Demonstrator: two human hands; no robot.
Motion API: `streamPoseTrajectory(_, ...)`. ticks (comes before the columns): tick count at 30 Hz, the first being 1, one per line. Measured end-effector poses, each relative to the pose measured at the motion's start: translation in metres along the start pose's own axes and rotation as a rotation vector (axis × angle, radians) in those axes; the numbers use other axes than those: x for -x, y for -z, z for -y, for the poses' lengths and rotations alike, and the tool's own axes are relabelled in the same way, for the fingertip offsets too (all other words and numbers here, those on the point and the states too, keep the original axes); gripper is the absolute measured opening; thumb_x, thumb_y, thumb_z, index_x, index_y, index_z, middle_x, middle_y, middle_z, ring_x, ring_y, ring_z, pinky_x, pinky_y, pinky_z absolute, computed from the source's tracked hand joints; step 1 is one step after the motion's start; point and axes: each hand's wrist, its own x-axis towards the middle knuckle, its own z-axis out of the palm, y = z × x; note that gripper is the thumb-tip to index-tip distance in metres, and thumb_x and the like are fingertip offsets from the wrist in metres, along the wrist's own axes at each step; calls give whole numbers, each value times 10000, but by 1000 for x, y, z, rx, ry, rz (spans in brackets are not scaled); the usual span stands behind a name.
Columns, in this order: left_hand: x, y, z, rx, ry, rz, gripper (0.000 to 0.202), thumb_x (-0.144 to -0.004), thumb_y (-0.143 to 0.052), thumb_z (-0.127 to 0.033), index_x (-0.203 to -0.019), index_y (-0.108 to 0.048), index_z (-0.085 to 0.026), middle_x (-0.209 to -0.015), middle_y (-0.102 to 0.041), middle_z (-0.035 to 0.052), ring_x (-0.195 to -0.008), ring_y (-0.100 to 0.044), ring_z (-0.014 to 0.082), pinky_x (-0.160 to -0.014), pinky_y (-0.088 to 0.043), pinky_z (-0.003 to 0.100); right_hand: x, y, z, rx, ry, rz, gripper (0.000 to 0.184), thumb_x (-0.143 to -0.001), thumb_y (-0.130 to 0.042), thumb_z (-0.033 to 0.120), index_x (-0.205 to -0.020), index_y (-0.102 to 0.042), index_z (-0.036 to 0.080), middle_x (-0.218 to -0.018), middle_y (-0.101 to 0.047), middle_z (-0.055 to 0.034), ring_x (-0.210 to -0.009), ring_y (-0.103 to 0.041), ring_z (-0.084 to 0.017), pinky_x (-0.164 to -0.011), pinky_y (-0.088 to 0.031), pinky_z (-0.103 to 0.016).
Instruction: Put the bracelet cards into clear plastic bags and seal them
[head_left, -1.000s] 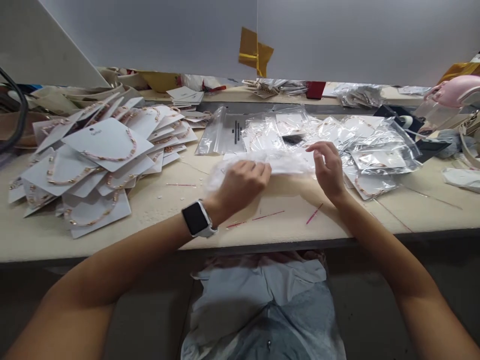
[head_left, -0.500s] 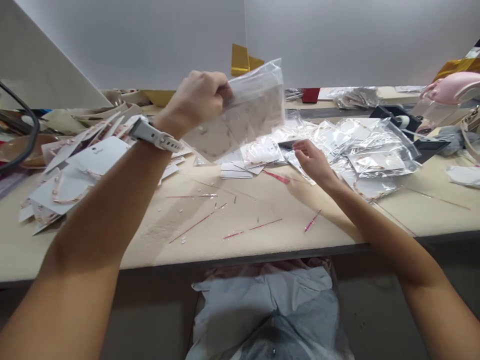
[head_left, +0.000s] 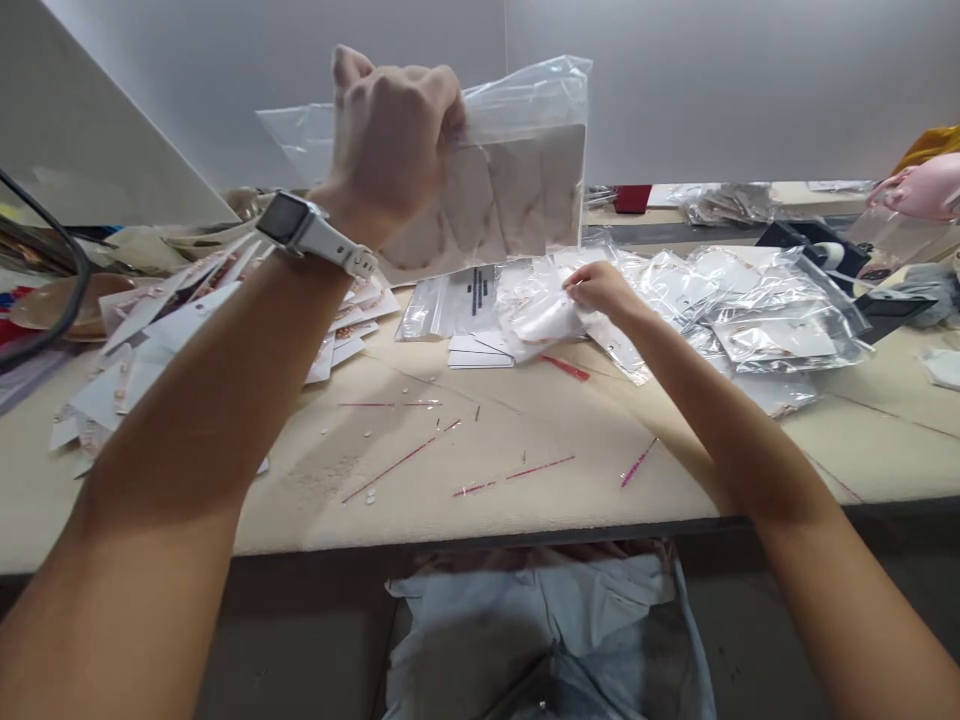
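Note:
My left hand (head_left: 397, 125), with a watch on the wrist, is closed on the top edge of a clear plastic bag (head_left: 517, 190). The bag is raised above the table, and pale cards with thin chain-like jewellery show through it. Lower and to the right, my right hand (head_left: 600, 288) pinches the edge of a white jewellery card (head_left: 541, 315) at the near side of a heap of bagged cards (head_left: 690, 290). Whether that card has its own plastic sleeve is hard to make out. Beneath the raised bag lies a flat clear bag with dark print (head_left: 477, 290).
Carded bracelets (head_left: 169, 330) are piled at the left beside a brown bowl (head_left: 97, 300). Small white cards (head_left: 480, 350) lie mid-table. Red strips (head_left: 540, 467) and tiny bits litter the front. A black tape dispenser (head_left: 806, 245) and a pink-lidded bottle (head_left: 922, 190) stand right.
My left hand has lifted the bag higher, so it hangs more upright. My right hand has moved slightly left and up and now grips a white card.

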Motion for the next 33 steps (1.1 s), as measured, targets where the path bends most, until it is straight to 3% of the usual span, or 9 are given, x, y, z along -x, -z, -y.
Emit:
streamPoseTrajectory(5,-7,0,-8,42,-10,-11,373,-908,-373,-203,-1085,-616,19,-1047,-638,109,-1117,-550,270,-998,-216,452,22,92,3,90,-55,-73,206,-818,-516,60,-878,-700,132,-841,-647,-70,-673,-533,-127,-710,-462,-304)
streamPoseTrajectory(10,-18,-11,-6,83,-106,70,435,-916,-331,-263,-1080,-625,13,-1050,-637,69,-1067,-561,266,-994,-191,464,59,157,4,330,3,-346,220,-871,-529,123,-996,-700,182,-944,-643,-49,-721,-509,-99,-754,-425,-320)
streamPoseTrajectory(13,-27,-40,-6,77,-108,125,431,-929,-318,-282,-1051,-644,-29,-1044,-661,82,-937,-552,216,-973,-218,472,76,170,6,408,-41,-477,245,-879,-523,185,-1050,-699,188,-972,-661,-31,-850,-590,-131,-747,-404,-352)
streamPoseTrajectory(15,-33,-64,-11,71,-93,190,398,-933,-324,-264,-1036,-652,-64,-1036,-674,83,-896,-520,194,-959,-242,460,80,174,8,402,-78,-467,299,-881,-487,247,-1082,-684,147,-987,-664,-11,-917,-606,-165,-695,-364,-369)
streamPoseTrajectory(19,-36,-103,-23,63,-59,314,399,-969,-339,-305,-1156,-596,-64,-1194,-624,102,-1028,-430,197,-980,-235,447,70,174,5,358,-99,-321,281,-875,-498,189,-1073,-690,135,-892,-642,-4,-833,-594,-114,-645,-357,-330)
streamPoseTrajectory(22,-25,-113,-23,69,-62,345,487,-979,-351,-383,-1361,-432,-92,-1390,-484,93,-1133,-361,197,-1026,-196,435,48,168,-7,351,-123,-135,259,-872,-506,47,-999,-705,155,-757,-590,9,-653,-494,-39,-638,-373,-290)
streamPoseTrajectory(24,-11,-108,-15,78,-73,360,493,-988,-310,-410,-1368,-434,-121,-1417,-460,73,-1142,-367,191,-1051,-170,428,33,160,-19,330,-138,-9,248,-870,-496,13,-960,-699,124,-692,-547,27,-593,-432,-22,-639,-367,-283)
streamPoseTrajectory(28,32,-73,15,-1,-62,277,529,-999,-180,-398,-1198,-588,-126,-1183,-627,62,-1001,-457,178,-1062,-185,424,23,143,-40,218,-142,146,214,-906,-479,74,-978,-679,96,-714,-547,18,-604,-458,-29,-648,-393,-259)
streamPoseTrajectory(33,103,-9,67,-181,55,181,602,-987,-159,-429,-1195,-614,-94,-1138,-655,106,-1037,-516,235,-1044,-285,447,29,141,-39,257,11,-92,343,-961,-403,274,-980,-691,89,-1072,-625,-140,-914,-576,-136,-763,-441,-295)
